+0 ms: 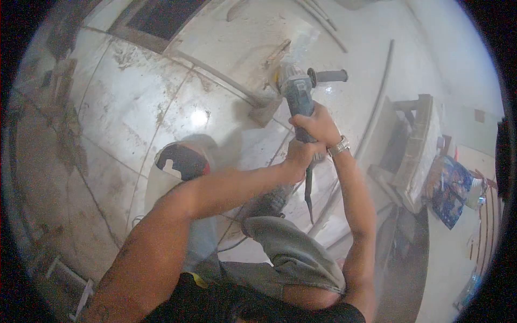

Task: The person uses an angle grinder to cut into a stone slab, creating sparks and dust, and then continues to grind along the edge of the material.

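A blue-grey angle grinder (pixel 298 96) with a black side handle (pixel 329 76) points down at a dusty tiled floor, its head against a long grey strip (pixel 226 81) lying on the tiles. My right hand (pixel 319 125), with a metal wristwatch, grips the grinder's body. My left hand (pixel 299 156) wraps the rear of the grinder just below the right one. A black cable end (pixel 309 196) hangs from the tool's back. Dust hazes the air around the tool.
My knees in grey trousers (pixel 285 250) and a patterned shoe (pixel 182 160) are below the tool. A wooden crate-like frame (pixel 414 145) and a colourful bag (pixel 449 188) stand at right. Pipes (pixel 377 102) lie across the floor. A dark opening (pixel 161 19) is at top.
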A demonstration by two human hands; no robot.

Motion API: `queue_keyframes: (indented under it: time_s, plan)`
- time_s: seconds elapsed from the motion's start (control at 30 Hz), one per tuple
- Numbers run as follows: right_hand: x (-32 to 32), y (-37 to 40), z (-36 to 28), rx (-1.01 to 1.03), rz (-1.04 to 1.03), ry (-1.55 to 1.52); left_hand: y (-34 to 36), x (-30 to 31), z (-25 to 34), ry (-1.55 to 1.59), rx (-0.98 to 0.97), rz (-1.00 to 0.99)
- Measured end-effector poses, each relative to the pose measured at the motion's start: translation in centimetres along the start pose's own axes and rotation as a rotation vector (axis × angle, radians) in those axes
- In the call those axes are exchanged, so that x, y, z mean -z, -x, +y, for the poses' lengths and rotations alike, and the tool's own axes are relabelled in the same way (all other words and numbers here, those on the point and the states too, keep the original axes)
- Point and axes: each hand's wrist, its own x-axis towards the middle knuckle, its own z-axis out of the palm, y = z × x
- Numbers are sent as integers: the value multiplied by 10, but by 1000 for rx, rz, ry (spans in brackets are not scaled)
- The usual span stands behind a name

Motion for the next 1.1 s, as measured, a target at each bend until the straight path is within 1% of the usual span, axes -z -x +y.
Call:
queue_keyframes:
  time_s: [0.03,0.1,0.17,0.23,0.33,0.4,0.47,0.53,0.57,0.6,0.63,0.7,0.73,0.77,0.83,0.87,0.93,0.97,1.0,1.07,1.1]
  plan:
    - [-3,5,0,0,1,-1,7,-2,-2,20,-3,47]
    - [-9,16,-1,72,-8,51,16,5,-10,0,31,45]
    - [-12,23,0,61,-32,30,20,8,-16,-19,62,49]
    - [-13,22,0,50,-50,11,25,5,-14,19,0,54]
    - [-11,10,4,62,-24,42,23,4,-3,42,-29,37]
    - [-6,-1,4,2,-1,-28,12,1,4,24,-48,10]
    - [3,-11,-1,3,3,-19,-8,5,7,5,-76,-22]
    - [10,-25,1,2,0,-6,-31,10,6,-71,10,-97]
    - [13,-34,6,6,56,1,-41,11,12,-70,10,-98]
    - [15,-38,6,7,109,7,-50,12,20,-113,63,-125]
    - [19,-40,7,4,106,4,-55,9,25,-157,119,-149]
    - [22,-41,5,-67,164,-55,-60,8,27,-120,148,-162]
    - [22,-35,3,-68,162,-56,-61,8,26,-84,175,-175]
    - [22,-22,3,-56,190,-54,-57,7,20,-84,176,-172]
    - [19,-3,8,-42,212,-52,-35,2,4,-266,91,-47]
    - [17,3,18,-2,170,-56,-24,-2,-5,-263,91,-39]
    - [7,18,24,33,127,-67,-5,-1,-21,-349,-38,27]
    - [2,28,21,35,86,-99,1,1,-27,-351,-31,30]
    - [0,33,20,41,48,-128,6,3,-31,-275,19,31]
    - [-12,31,39,2,43,-117,14,8,-37,-122,119,33]
    - [-12,35,33,-8,17,-114,14,9,-43,-125,124,36]
